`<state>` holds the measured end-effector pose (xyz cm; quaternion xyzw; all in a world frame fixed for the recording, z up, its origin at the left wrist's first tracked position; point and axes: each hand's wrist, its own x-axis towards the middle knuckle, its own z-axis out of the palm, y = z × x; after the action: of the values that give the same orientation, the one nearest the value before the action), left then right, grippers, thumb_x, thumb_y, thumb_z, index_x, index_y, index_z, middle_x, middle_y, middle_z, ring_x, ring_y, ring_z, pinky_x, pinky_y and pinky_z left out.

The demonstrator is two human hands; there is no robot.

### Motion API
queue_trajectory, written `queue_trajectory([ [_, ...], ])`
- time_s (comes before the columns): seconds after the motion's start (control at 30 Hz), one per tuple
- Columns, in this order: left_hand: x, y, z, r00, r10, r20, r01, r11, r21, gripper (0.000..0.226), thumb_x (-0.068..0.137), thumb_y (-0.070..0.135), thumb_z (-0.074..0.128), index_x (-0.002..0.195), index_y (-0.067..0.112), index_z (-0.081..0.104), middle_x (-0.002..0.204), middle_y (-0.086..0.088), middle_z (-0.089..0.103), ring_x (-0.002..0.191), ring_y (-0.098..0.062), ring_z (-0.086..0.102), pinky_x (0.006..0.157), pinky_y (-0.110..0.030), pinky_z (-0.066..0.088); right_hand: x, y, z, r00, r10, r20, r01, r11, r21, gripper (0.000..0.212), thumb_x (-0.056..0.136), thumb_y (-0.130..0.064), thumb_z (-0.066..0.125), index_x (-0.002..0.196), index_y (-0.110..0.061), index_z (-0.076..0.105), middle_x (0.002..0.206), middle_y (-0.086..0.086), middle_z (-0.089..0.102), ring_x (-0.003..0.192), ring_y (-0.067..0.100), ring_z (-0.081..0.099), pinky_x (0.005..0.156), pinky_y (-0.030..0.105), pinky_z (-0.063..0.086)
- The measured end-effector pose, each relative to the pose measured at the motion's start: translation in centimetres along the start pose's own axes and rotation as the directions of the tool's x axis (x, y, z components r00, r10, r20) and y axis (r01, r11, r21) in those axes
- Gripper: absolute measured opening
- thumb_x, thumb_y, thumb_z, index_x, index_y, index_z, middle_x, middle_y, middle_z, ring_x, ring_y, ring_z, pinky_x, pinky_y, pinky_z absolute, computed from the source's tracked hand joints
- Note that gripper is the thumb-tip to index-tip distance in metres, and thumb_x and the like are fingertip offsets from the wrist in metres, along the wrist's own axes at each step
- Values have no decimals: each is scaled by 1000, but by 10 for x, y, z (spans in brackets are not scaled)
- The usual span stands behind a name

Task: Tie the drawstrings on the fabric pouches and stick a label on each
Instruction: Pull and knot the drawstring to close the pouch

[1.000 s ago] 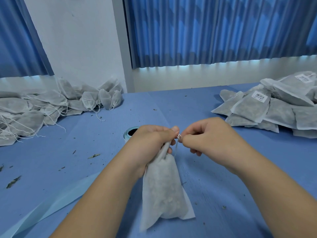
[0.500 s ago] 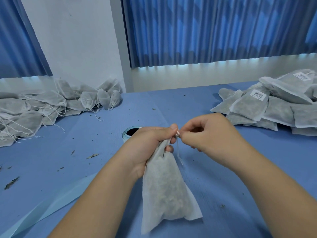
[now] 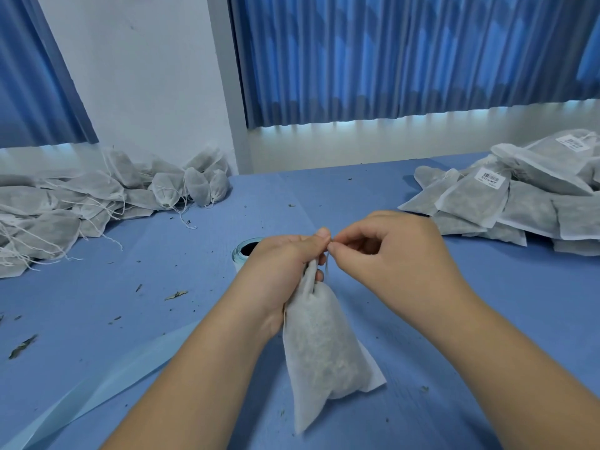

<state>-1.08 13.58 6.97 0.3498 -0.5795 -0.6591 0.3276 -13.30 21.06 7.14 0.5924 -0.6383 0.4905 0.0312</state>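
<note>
A filled grey-white fabric pouch (image 3: pixel 319 349) hangs upright over the blue table, its bottom resting near the table's front. My left hand (image 3: pixel 281 267) grips the gathered neck of the pouch. Right beside it, my right hand (image 3: pixel 386 254) pinches the thin white drawstring (image 3: pixel 327 266) at the top of the neck, fingertips of both hands touching. A roll of light blue label tape (image 3: pixel 242 251) sits just behind my left hand, partly hidden by it, and its loose strip (image 3: pixel 107 384) runs to the front left corner.
A heap of pouches with loose strings (image 3: pixel 97 196) fills the back left of the table. At the back right lies a stack of flat pouches with barcode labels (image 3: pixel 526 203). Dried herb crumbs (image 3: pixel 175 295) dot the blue tablecloth. Blue curtains hang behind.
The pouch has tipped a little more upright. Both hands stay together at its neck, and the right hand has shifted slightly on the drawstring.
</note>
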Motion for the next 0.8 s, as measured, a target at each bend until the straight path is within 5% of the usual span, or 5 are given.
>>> queue_trajectory([
  [0.33, 0, -5, 6, 998, 53, -28, -54, 998, -21, 42, 90, 22, 69, 48, 17, 65, 51, 3, 56, 43, -7, 50, 42, -15, 41, -2, 3, 8, 998, 66, -23, -68, 989, -134, 16, 80, -20, 66, 67, -24, 73, 64, -9, 62, 66, 9, 56, 63, 29, 46],
  [0.47, 1, -4, 3, 998, 65, -16, -64, 997, 34, 35, 88, 27, 71, 54, 19, 69, 58, 4, 59, 46, -7, 52, 43, -15, 41, 1, 5, 2, 971, 239, 24, -239, 970, 40, 14, 74, -22, 66, 60, -19, 65, 54, -9, 60, 48, 3, 49, 44, 12, 36],
  [0.6, 5, -3, -5, 997, 65, -42, -63, 997, 51, 25, 87, 30, 71, 68, 15, 72, 60, 6, 60, 48, -8, 53, 45, -17, 42, 11, 9, -15, 891, 422, 165, -449, 773, 448, 13, 61, -24, 65, 53, -15, 59, 49, 1, 52, 47, 14, 45, 48, 25, 39],
  [0.8, 5, -5, -2, 996, 68, 64, -74, 992, 104, 30, 85, 33, 71, 57, 22, 73, 61, 6, 58, 50, -9, 51, 55, -23, 45, 8, 4, -10, 902, 301, 308, -414, 412, 811, 12, 63, -5, 74, 62, -11, 64, 59, 3, 41, 46, 12, 34, 42, 21, 31],
])
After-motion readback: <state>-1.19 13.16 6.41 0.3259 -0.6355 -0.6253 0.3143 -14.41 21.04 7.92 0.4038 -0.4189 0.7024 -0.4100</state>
